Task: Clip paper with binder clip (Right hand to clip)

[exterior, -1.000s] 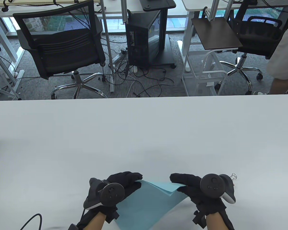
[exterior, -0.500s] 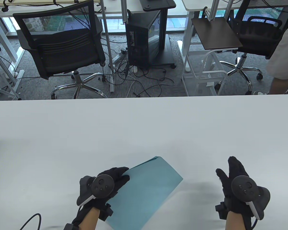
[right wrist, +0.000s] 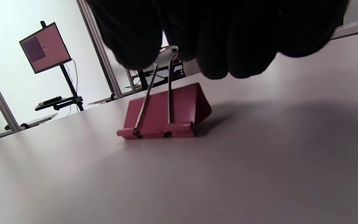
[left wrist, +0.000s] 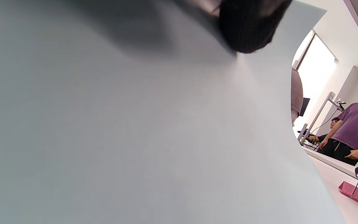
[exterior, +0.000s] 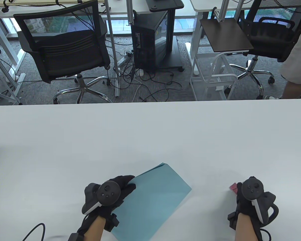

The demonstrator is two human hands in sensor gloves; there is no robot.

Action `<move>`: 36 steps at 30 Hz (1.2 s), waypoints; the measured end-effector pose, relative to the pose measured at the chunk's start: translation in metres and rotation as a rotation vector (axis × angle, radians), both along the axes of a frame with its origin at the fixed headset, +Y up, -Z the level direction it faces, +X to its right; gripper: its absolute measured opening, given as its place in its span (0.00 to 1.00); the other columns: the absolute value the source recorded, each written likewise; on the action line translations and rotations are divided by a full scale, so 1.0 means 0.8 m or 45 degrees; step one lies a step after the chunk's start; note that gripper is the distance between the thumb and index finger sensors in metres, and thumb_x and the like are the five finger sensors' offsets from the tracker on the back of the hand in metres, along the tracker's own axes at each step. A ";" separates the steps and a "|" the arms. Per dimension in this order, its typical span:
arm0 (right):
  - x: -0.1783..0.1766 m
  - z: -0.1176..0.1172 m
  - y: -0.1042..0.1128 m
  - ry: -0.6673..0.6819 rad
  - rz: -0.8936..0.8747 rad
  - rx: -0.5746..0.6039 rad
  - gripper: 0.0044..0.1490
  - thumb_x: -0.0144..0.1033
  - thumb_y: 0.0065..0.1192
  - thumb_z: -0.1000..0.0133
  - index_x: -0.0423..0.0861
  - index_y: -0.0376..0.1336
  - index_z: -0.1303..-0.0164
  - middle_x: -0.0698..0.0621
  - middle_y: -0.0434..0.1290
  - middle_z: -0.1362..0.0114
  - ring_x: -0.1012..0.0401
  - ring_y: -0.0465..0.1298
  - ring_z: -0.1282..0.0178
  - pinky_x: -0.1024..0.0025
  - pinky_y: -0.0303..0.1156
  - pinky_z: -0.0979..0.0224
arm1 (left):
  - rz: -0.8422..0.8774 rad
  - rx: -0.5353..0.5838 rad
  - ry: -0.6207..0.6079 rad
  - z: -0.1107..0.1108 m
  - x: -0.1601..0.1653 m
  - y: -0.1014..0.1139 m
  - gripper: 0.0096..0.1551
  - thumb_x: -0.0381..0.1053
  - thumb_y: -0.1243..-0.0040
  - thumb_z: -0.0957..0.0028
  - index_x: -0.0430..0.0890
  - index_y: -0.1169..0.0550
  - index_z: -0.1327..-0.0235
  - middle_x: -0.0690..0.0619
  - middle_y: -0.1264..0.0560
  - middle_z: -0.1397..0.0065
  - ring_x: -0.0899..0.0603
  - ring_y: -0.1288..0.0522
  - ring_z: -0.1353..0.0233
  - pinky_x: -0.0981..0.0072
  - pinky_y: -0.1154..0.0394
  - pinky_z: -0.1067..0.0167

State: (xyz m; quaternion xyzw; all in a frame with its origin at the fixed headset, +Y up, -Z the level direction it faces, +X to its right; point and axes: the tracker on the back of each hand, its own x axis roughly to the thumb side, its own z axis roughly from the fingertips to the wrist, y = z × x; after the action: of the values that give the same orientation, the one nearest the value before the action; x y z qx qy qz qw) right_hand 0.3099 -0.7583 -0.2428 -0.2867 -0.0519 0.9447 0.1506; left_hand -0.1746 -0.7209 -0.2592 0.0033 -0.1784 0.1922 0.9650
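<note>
Right wrist view: binder clip (right wrist: 166, 115) (pink) unlabelled.

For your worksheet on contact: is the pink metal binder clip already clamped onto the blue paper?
No, the pink metal binder clip sits on the white table, apart from the paper.

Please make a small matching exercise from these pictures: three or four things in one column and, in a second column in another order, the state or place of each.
Things:
1. blue paper
2. binder clip
3. left hand
4. right hand

States:
A. pink, on the table, wire handles raised
B. fingers at the clip's handles
C. lies at an angle on the table
D. rests on the paper's left edge

Pairs: 1-C, 2-A, 3-D, 4-B
</note>
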 end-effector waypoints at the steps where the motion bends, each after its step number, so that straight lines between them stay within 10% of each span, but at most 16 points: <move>1: -0.001 -0.001 -0.002 -0.001 0.006 -0.007 0.36 0.31 0.63 0.37 0.24 0.62 0.24 0.24 0.70 0.29 0.31 0.72 0.38 0.33 0.67 0.41 | -0.004 -0.001 0.000 0.000 0.000 0.000 0.22 0.60 0.42 0.40 0.56 0.23 0.36 0.61 0.17 0.42 0.52 0.15 0.46 0.64 0.18 0.41; 12: -0.003 0.000 0.002 0.109 -0.341 0.207 0.24 0.30 0.64 0.38 0.29 0.67 0.39 0.07 0.54 0.25 0.13 0.59 0.34 0.20 0.62 0.40 | 0.000 0.007 0.010 0.002 -0.001 -0.001 0.22 0.60 0.43 0.40 0.56 0.23 0.36 0.61 0.17 0.41 0.52 0.15 0.45 0.64 0.18 0.41; 21: -0.015 0.002 0.036 0.337 -0.542 0.439 0.24 0.29 0.64 0.39 0.28 0.65 0.39 0.13 0.62 0.26 0.28 0.73 0.36 0.32 0.72 0.40 | -0.022 0.009 0.008 0.002 0.000 0.000 0.21 0.60 0.43 0.40 0.56 0.23 0.36 0.61 0.17 0.41 0.52 0.15 0.45 0.63 0.18 0.40; 27: -0.044 0.004 0.072 0.604 -0.553 0.529 0.47 0.26 0.67 0.42 0.15 0.52 0.22 0.15 0.61 0.25 0.31 0.73 0.33 0.36 0.74 0.37 | -0.039 0.029 0.003 0.003 0.002 0.003 0.21 0.60 0.43 0.40 0.56 0.24 0.36 0.61 0.17 0.41 0.52 0.16 0.44 0.63 0.19 0.40; 36: -0.101 0.023 0.119 0.786 -0.353 0.682 0.44 0.25 0.73 0.47 0.20 0.59 0.26 0.20 0.68 0.29 0.38 0.80 0.37 0.45 0.82 0.41 | -0.059 0.065 -0.020 0.007 0.008 0.008 0.21 0.60 0.44 0.39 0.57 0.24 0.36 0.61 0.18 0.40 0.52 0.16 0.43 0.63 0.19 0.39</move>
State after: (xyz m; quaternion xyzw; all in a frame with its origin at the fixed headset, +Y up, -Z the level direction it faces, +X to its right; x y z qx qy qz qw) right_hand 0.2290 -0.6633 -0.2242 0.0542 -0.2088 0.9102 0.3536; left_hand -0.1684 -0.7142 -0.2536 0.0223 -0.1908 0.1652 0.9674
